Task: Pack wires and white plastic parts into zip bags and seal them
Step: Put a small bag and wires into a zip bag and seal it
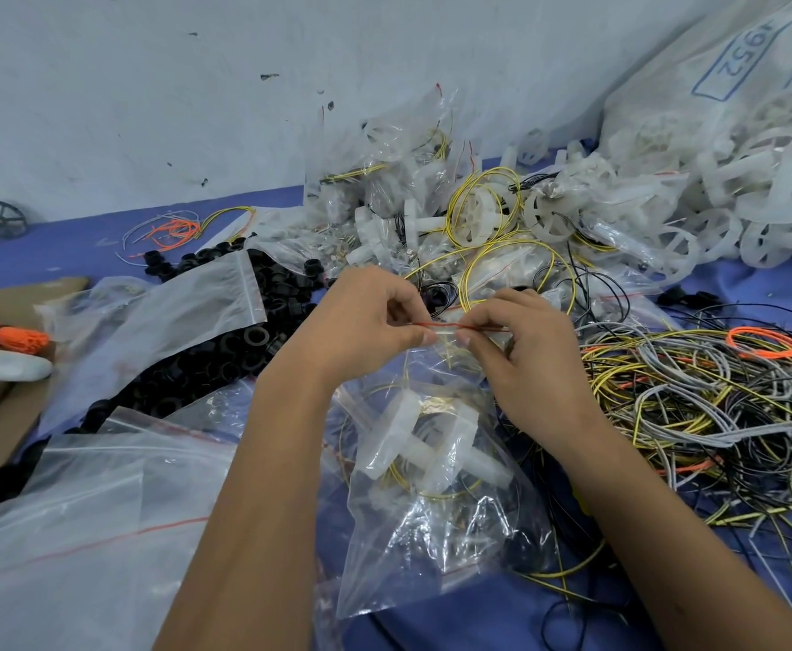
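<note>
Zip bag [436, 467] hangs from both hands over the blue table [478, 617], mouth up so the load sits at the bottom and off the seal. Inside: white plastic part [424, 444] and a yellow wire [431, 493] coil. Left hand [375, 317] and right hand [521, 340] both pinch the red zip strip [445, 325], thumb against forefinger, close together near the middle. Looks like sealing in progress; can't tell how much of the strip is shut. Loose wires [694, 397] lie right, white parts pile [666, 199] sits behind, packed bags [394, 171] are stacked at the wall, empty bags [79, 523] lie left, all within reach.
</note>
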Demonstrator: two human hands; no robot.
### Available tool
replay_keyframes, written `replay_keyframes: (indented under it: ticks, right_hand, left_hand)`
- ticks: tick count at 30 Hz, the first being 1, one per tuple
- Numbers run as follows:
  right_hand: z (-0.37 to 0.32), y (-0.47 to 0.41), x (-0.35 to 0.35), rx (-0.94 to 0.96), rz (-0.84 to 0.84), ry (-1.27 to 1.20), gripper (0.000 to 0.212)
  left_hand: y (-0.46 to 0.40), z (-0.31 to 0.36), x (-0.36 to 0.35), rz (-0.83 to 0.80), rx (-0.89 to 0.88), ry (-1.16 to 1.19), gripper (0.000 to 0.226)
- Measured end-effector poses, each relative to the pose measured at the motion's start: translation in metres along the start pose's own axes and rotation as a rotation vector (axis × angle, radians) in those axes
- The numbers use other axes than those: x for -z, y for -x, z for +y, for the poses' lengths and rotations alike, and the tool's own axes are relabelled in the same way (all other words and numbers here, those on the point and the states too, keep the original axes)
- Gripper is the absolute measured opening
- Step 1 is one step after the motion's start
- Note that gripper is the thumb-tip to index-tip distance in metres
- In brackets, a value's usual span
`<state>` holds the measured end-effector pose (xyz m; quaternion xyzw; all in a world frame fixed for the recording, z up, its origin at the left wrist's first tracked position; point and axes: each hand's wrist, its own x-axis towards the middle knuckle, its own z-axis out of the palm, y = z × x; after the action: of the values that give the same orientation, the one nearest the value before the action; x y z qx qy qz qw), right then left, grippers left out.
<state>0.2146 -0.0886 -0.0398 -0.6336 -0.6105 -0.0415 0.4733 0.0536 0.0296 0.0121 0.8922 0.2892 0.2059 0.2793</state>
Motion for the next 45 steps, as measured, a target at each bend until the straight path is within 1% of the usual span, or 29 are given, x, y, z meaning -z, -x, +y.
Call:
replay_keyframes:
  ticks: [4, 10, 13, 15, 19, 22, 25, 29, 33, 37, 41, 42, 45]
  right_hand:
    - [-0.0009, 0.0001, 0.0000, 0.001, -0.006, 0.021, 0.003]
    - [0.0008, 0.0001, -0.0012, 0.013, -0.033, 0.075, 0.003]
    - [0.0011, 0.0003, -0.0029, 0.040, -0.030, 0.040, 0.003]
    - [0.0022, 0.0003, -0.0025, 0.037, -0.023, 0.026, 0.004]
    - [0.0033, -0.0001, -0.0018, 0.035, -0.018, 0.033, 0.008]
    - [0.0032, 0.0003, -0.0027, 0.049, -0.024, 0.043, 0.008]
    - [0.0039, 0.0005, -0.0034, 0.030, -0.017, 0.057, 0.005]
    - [0.0029, 0.0001, -0.0040, 0.075, -0.026, 0.053, 0.006]
    - [0.0039, -0.0001, -0.0028, 0.058, -0.031, 0.030, 0.004]
    - [0.0032, -0.0003, -0.0034, 0.076, -0.027, 0.029, 0.008]
    - [0.0046, 0.0011, -0.0044, 0.069, -0.014, 0.067, 0.007]
    - [0.0046, 0.0013, -0.0048, 0.069, -0.012, 0.079, 0.006]
    - [0.0049, 0.0015, -0.0052, 0.087, -0.006, 0.083, 0.005]
  left_hand:
    - [0.0015, -0.0032, 0.0014, -0.002, 0.015, 0.021, 0.013]
    - [-0.0017, 0.0011, -0.0041, -0.032, -0.007, -0.003, 0.021]
    - [-0.0044, 0.0042, -0.0068, -0.033, -0.029, -0.024, 0.018]
    - [-0.0041, 0.0044, -0.0055, -0.035, -0.022, -0.020, 0.017]
    - [0.0009, -0.0010, 0.0014, -0.009, -0.004, -0.007, 0.026]
    - [0.0019, -0.0008, 0.0020, -0.013, -0.001, -0.004, 0.023]
    - [0.0005, 0.0021, 0.0003, -0.036, -0.007, -0.002, 0.026]
    - [-0.0011, 0.0063, -0.0022, -0.064, -0.033, 0.004, 0.014]
    - [0.0008, 0.0029, 0.0011, -0.063, -0.022, 0.035, 0.017]
    - [0.0043, -0.0029, 0.0031, -0.037, 0.009, 0.102, 0.011]
    - [0.0018, -0.0005, 0.0006, -0.048, -0.013, 0.066, 0.025]
    - [0.0010, 0.0002, -0.0007, -0.054, -0.021, 0.059, 0.025]
    - [-0.0012, 0.0038, -0.0060, -0.052, -0.054, 0.053, 0.013]
